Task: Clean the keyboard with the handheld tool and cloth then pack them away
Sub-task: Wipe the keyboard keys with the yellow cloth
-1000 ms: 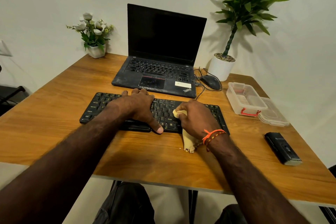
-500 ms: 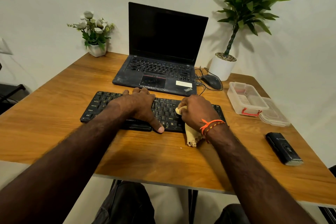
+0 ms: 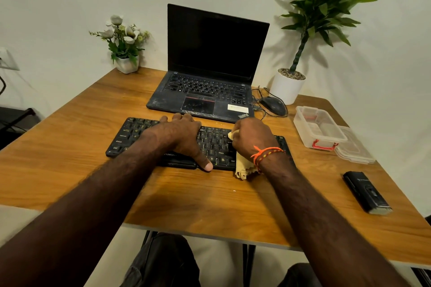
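The keyboard (image 3: 198,144) lies flat near the middle of the tabletop (image 3: 70,147), just in front of the open laptop (image 3: 210,81). My left hand (image 3: 179,135) rests across its centre keys, fingers laid out fairly straight toward the far row and the thumb stretched down over the near edge; I judge it is steadying the board. My right hand (image 3: 253,137) is curled round the yellow cloth (image 3: 242,169), bunched and pressed onto the right-hand keys, with a loose tail of cloth hanging off the near edge onto the wood.

Step in hand, as I judge it: the cloth wipe of the keys, working the right portion. The handheld tool (image 3: 367,192), a dark block, lies untouched near the right edge of the tabletop, well apart from the keyboard. The clear plastic box (image 3: 319,127) stands open toward the far right corner with its lid (image 3: 356,149) beside it, so packing is not yet begun.

Next move calls for light, even pressure along the rows and a firm hold by my left hand so the board does not slide.

Hidden or unclear:
1. The keys under both hands.
2. My right fingertips, covered by the hand's back.
3. Most of the cloth.
4. Whether the keys are clean; dust cannot be made out.
5. The tool's working end.
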